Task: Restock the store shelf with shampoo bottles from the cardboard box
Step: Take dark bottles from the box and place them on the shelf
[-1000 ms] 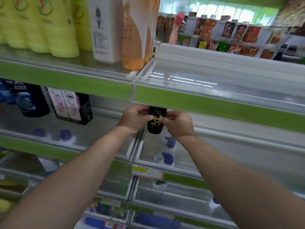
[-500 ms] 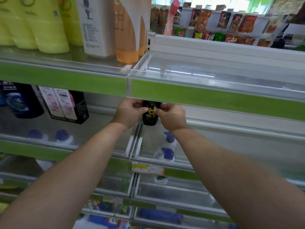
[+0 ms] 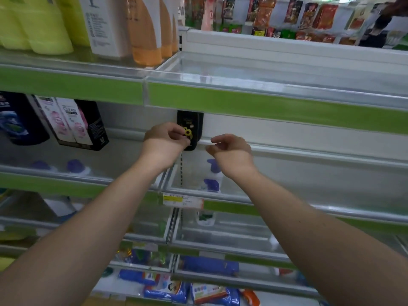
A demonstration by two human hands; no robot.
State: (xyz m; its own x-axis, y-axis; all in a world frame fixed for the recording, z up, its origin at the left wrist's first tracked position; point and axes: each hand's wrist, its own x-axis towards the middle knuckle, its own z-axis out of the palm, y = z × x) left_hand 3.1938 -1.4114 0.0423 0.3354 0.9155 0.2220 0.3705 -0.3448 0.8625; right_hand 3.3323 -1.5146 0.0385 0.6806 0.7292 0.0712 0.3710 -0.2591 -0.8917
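One black shampoo bottle (image 3: 191, 127) with a sunflower label stands upright at the centre of the frame, at the back of the second shelf (image 3: 309, 184). Its top is hidden behind the green strip (image 3: 265, 102) of the shelf above. The left hand (image 3: 164, 141) has its grip curled against the bottle's lower left edge, fingertips on the label, probably to steady it and square its face to the aisle. The right hand (image 3: 230, 150) hovers just right of the bottle and apart from it, its grip loosely curled and holding nothing.

The bottle sits at the left end of a bare stretch of shelf that runs to the right edge of the frame, which suggests a row is meant to grow rightward from it. At centre left the Clear packs (image 3: 70, 122) stand face-out in the same way. Purple pump bottles (image 3: 212, 175) show one level lower, beneath the right wrist. The cardboard box is out of view, so further bottles would have to be fetched from outside the frame.
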